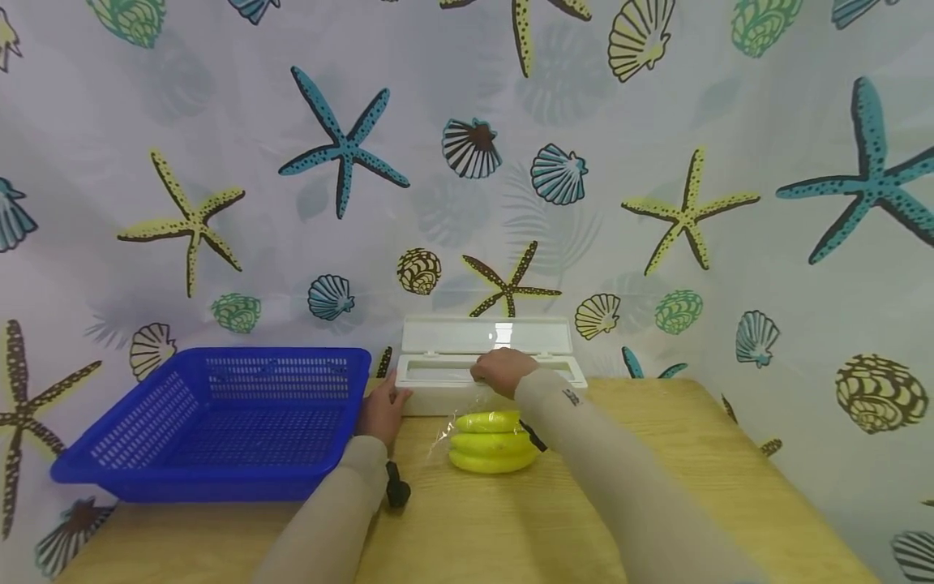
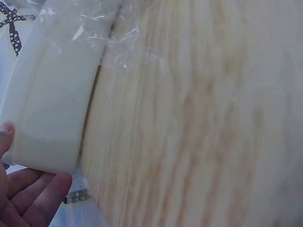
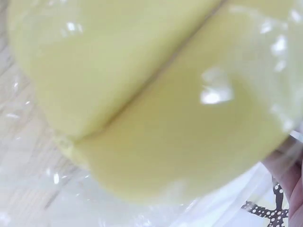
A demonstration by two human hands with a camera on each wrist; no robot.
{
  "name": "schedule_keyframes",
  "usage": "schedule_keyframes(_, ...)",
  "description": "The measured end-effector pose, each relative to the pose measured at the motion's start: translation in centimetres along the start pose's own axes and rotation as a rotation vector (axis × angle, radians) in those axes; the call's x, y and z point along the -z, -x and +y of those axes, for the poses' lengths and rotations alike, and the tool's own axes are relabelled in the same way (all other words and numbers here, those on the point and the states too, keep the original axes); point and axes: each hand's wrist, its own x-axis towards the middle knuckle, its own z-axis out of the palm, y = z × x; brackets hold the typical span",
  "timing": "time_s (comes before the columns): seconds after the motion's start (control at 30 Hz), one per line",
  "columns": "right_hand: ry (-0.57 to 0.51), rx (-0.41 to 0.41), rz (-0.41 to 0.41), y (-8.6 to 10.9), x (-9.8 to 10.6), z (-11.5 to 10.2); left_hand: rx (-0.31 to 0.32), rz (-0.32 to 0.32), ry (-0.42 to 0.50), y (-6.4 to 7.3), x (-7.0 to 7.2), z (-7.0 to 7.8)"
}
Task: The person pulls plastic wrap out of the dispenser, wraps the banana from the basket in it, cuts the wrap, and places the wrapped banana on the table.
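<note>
- And there at the back of the worktop (image 1: pixel 467 527) sat the white box (image 1: pixel 438 399), long side facing the person, its lid (image 1: pixel 467 334) tipped back against the patterned curtain (image 1: pixel 452 65), which left the slot along its top in easy reach.
- On the left, the left hand (image 1: pixel 381 412) had a firm clasp on the box's end, thumb against the side and fingers round the corner — most likely to stop it sliding.
- Over to the right hand (image 1: pixel 505 371), which was across the box's front edge with its fingers curled; a fair caution here, since the sleeve and the film's glare spoiled the view, and whether they pinched anything I could not tell.
- Just in front lay the bananas (image 1: pixel 492 454), beneath clear film (image 2: pixel 120 42) that reached toward the box, so their closeness presumably kept the stretch short.
- Off to the left stood the blue basket (image 1: pixel 212 487), nothing visible inside it, apparently parked aside to leave working room.
- Now the lettering: a small dark mark (image 1: pixel 571 397) showed on the right sleeve (image 1: pixel 598 446) — too small to read. No brand could be made out on the box; the bright patch on its lid looked like reflected light.
</note>
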Motion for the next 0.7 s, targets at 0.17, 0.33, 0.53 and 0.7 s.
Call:
schedule_keyframes(0.17, -0.024, 0.030, 0.009, 0.8, -0.3, 0.5, 0.023, -0.016, 0.004, 0.1, -0.1, -0.4)
schedule_keyframes(0.33, -0.003, 0.046, 0.020, 1.1, -0.9, 1.0, 0.025, -0.025, 0.009, 0.2, -0.3, -0.5)
schedule_keyframes(0.53, 0.000, 0.051, 0.041, 1.8, -0.6, 1.2, 0.015, -0.029, -0.005, 0.2, -0.3, -0.1)
schedule_keyframes(0.7, -0.025, 0.035, 0.041, 2.6, -0.1, 1.5, 0.013, -0.035, -0.008, 0.3, -0.2, 0.4)
